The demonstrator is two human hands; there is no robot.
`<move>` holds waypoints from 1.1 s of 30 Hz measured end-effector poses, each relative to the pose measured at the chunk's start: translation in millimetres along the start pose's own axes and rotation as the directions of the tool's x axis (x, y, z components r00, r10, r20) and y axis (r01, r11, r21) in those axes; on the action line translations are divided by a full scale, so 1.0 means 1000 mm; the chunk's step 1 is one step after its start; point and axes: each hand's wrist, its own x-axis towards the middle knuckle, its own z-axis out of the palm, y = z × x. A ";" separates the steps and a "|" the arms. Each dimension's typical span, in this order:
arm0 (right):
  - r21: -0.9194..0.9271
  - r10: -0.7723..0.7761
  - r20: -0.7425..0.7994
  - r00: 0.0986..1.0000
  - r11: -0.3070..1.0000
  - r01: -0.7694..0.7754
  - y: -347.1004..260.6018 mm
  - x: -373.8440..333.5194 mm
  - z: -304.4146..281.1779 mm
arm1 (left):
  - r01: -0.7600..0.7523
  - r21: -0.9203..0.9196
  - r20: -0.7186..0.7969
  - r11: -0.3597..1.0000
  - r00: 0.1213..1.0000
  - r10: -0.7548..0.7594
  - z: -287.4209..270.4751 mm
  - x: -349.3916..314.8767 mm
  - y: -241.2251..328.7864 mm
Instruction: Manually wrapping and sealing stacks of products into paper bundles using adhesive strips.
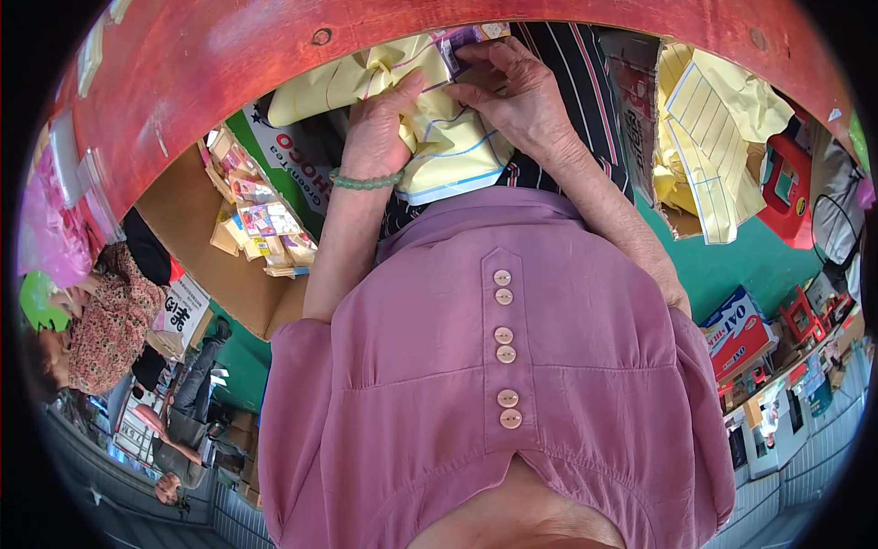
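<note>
While left grip clamps yellow lined paper, right grip pinching purple printed packet, lettered green carton.

Large lettering stands on a green-and-white box, white capitals on a red-and-blue carton and bold black characters on a white carton, while print on the purple packet and red container is too small to read.
</note>
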 end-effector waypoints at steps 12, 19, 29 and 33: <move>0.330 0.182 0.071 0.981 0.924 -0.196 0.013 0.003 0.005 | -0.052 0.022 -0.031 0.998 0.998 0.053 0.033 -0.012 0.002; 0.315 0.151 0.062 0.987 0.935 -0.163 0.012 0.003 0.003 | -0.008 0.013 0.043 1.000 0.999 0.008 0.028 -0.002 0.003; 0.286 0.148 0.022 0.989 0.947 -0.148 0.013 0.002 -0.001 | -0.104 0.045 -0.013 0.994 0.994 0.105 0.034 -0.009 -0.001; 0.275 0.148 0.003 0.989 0.951 -0.143 0.008 0.000 -0.006 | -0.066 0.044 -0.008 0.997 0.998 0.066 0.032 -0.008 -0.001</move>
